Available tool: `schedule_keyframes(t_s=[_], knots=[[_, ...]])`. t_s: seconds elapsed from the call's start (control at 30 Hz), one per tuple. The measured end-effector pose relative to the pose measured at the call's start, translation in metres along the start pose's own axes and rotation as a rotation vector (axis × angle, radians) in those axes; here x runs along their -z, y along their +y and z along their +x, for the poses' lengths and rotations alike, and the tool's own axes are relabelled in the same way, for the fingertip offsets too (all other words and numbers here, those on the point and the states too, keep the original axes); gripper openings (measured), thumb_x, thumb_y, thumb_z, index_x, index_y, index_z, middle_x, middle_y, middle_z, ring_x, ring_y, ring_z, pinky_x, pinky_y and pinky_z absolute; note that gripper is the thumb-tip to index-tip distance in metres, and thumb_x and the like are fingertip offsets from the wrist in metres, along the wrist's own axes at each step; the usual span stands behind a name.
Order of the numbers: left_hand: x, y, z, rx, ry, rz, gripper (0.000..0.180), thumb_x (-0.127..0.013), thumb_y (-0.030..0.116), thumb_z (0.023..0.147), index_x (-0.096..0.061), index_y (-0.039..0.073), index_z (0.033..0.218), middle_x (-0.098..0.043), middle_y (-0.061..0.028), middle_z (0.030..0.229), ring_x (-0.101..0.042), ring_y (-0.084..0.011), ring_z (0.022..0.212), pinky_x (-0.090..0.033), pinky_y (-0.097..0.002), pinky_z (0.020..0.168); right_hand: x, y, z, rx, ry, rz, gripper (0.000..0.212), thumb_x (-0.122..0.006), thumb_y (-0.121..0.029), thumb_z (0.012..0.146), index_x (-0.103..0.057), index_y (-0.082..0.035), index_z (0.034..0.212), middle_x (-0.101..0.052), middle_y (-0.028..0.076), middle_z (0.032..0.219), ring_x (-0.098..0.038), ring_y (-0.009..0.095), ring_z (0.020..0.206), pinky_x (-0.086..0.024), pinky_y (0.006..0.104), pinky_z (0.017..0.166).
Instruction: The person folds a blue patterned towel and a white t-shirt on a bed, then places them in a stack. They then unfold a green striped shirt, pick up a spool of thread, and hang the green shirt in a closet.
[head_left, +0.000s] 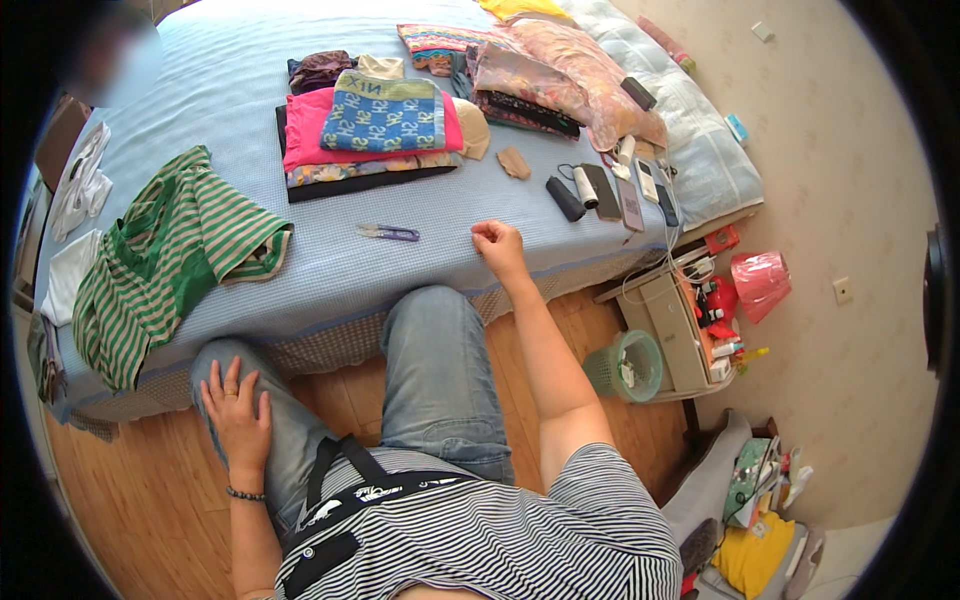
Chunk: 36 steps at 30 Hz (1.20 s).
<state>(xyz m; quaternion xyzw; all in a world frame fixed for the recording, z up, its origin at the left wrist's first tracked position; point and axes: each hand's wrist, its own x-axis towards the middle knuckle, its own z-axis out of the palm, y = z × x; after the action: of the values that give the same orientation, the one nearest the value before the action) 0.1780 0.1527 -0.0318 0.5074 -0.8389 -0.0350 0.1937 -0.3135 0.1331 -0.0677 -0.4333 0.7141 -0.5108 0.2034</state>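
My left hand [238,405] lies flat on my left thigh with its fingers spread, holding nothing. Over the front part of the bed, my right hand [497,248] has its fingers curled and pressed together; anything between them is too small to make out. To its left, on the light blue bedspread [330,240], lie small thread snips [390,233] with a purple handle. A green and beige striped shirt [180,245] is spread at the left. Beyond the snips is a stack of folded clothes, with a blue patterned towel [385,115] on a pink garment [305,130].
More folded fabrics and a pink floral pillow [530,85] lie farther back. A black case [565,199], phones and cables cluster at the right. Beside the bed stand a nightstand [670,325], a pink lamp [760,285] and a green wastebasket [598,370]. White garments [85,180] lie far left.
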Motion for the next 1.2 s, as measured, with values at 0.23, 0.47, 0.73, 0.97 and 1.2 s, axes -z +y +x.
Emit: schedule_keyframes(t_s=[0.23,0.47,0.73,0.97,1.2], knots=[[0.001,-0.002,-0.003,0.012,0.009,-0.007,0.029,-0.064,0.011,0.077,-0.061,0.008,0.106,-0.047,-0.0085,0.134,-0.030,-0.0340,0.133,-0.017,-0.0519,0.112,-0.017,-0.015,-0.014,0.349,0.033,-0.774,0.008,-0.061,-0.006,0.078,-0.062,0.002,0.082,-0.062,0.018,0.082,-0.061,0.031,0.078,-0.050,0.0367,0.069],[-0.002,-0.005,-0.003,0.000,0.013,-0.003,0.027,-0.064,0.012,0.078,-0.061,0.009,0.105,-0.047,-0.0081,0.134,-0.030,-0.0337,0.133,-0.017,-0.0520,0.112,-0.003,0.010,0.003,0.053,0.238,-0.188,0.010,-0.052,-0.009,0.088,-0.055,-0.002,0.082,-0.053,0.010,0.067,-0.057,0.026,0.067,-0.047,0.0352,0.059],[-0.002,-0.003,-0.003,-0.012,0.001,0.015,0.023,-0.058,0.012,0.083,-0.060,0.008,0.106,-0.046,-0.0077,0.136,-0.029,-0.0315,0.135,-0.016,-0.0495,0.112,0.143,0.070,-0.077,-0.597,0.490,1.047,0.026,-0.051,-0.011,0.088,-0.039,-0.013,0.064,-0.035,-0.001,0.056,-0.033,0.013,0.045,-0.024,0.0271,0.040],[-0.013,-0.008,-0.005,-0.058,-0.008,0.140,0.023,-0.055,0.013,0.087,-0.060,0.008,0.109,-0.044,-0.0071,0.138,-0.028,-0.0303,0.136,-0.016,-0.0480,0.112,0.343,0.111,-0.201,-0.580,0.994,0.212,0.027,-0.061,-0.022,0.087,-0.052,-0.009,0.065,-0.035,-0.003,0.047,-0.034,0.009,0.036,-0.025,0.0241,0.033],[-0.015,-0.008,-0.011,-0.042,-0.024,0.288,0.025,-0.055,0.012,0.087,-0.059,0.009,0.111,-0.043,-0.0060,0.140,-0.027,-0.0309,0.136,-0.018,-0.0504,0.111,0.453,0.134,-0.230,-0.644,1.096,-0.209,0.012,-0.060,-0.002,0.078,-0.061,0.000,0.090,-0.058,0.008,0.064,-0.055,0.018,0.048,-0.043,0.0314,0.041]])
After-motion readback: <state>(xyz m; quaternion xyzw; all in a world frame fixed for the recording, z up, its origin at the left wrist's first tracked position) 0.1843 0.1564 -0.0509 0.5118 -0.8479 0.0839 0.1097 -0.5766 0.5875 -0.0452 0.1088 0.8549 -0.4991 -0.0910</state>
